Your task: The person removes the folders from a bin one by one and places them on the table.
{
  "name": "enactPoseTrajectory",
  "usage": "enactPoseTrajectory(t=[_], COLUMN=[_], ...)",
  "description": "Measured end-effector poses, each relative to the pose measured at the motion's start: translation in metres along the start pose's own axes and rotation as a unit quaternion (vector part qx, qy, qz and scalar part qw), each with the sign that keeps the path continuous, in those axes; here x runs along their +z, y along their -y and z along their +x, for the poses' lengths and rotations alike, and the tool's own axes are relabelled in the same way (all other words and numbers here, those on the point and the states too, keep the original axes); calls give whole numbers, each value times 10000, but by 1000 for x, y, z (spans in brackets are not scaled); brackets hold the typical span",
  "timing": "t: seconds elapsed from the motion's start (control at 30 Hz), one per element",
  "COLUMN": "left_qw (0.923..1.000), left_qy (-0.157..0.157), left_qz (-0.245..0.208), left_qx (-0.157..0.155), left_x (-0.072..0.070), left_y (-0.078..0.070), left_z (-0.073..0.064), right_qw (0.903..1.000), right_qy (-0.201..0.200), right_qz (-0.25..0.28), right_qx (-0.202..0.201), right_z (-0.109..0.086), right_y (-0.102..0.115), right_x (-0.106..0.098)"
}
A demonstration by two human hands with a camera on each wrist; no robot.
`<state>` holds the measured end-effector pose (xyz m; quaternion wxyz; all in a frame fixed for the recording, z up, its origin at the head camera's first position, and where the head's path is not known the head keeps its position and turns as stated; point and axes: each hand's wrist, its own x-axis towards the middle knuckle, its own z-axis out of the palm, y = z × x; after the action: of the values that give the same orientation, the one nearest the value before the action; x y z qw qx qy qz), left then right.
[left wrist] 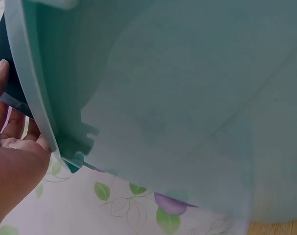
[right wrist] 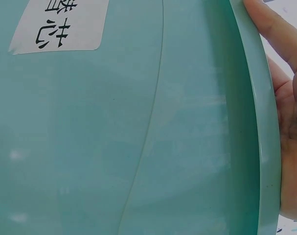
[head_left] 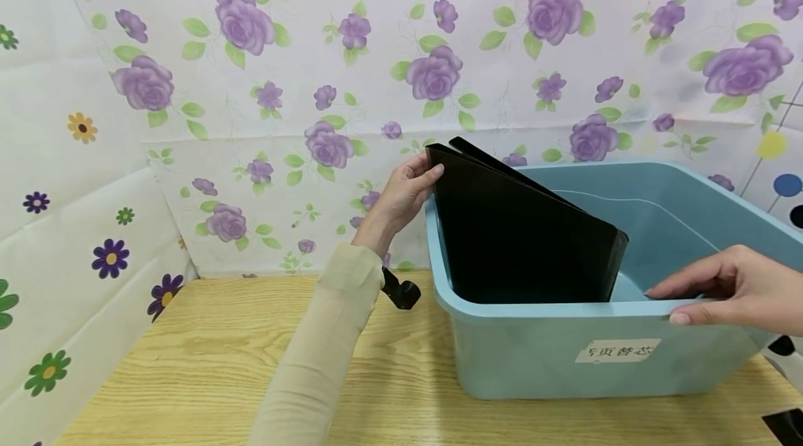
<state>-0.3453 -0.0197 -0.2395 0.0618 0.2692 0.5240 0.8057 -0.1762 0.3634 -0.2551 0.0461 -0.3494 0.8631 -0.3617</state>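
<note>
Leaning in the bin [head_left: 521, 355], the black folder [head_left: 521, 244] was pinched at its 10 o'clock corner by the nearer left hand [head_left: 401, 195], its long axis apparently running toward 4 o'clock, rim held by the right hand [head_left: 740, 293].

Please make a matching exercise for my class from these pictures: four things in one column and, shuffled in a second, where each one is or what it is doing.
Column one
1. Left hand
2. Right hand
3. Blue tub
4. White label

Column two
A. Stuck on the tub's near wall
B. Holding an upper corner of the black folder-like item
C. Standing on the wooden table
D. Gripping the tub's near rim

Pairs: 1-B, 2-D, 3-C, 4-A
</note>
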Motion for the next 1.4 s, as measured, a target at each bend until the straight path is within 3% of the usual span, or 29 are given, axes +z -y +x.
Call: enactPoseTrajectory(t=[0.27, 0.47, 1.1, 1.4], left_qw=[9979, 9974, 9911, 9856], left_qy=[104, 198, 41, 148], left_qz=[-638, -690, -1170, -1411], left_qx=[-59, -29, 631, 915], left_x=[3, 5, 16, 20], left_y=[-4, -9, -31, -48], left_z=[-2, -4, -1, -1], right_qw=[10000, 10000, 9999, 9998], right_qy=[-40, -49, -88, -108], right_qz=[-30, 22, -32, -88], right_qx=[45, 0, 44, 145], right_z=[1, 3, 2, 1], right_y=[2, 5, 5, 3], right_x=[2, 2, 2, 2])
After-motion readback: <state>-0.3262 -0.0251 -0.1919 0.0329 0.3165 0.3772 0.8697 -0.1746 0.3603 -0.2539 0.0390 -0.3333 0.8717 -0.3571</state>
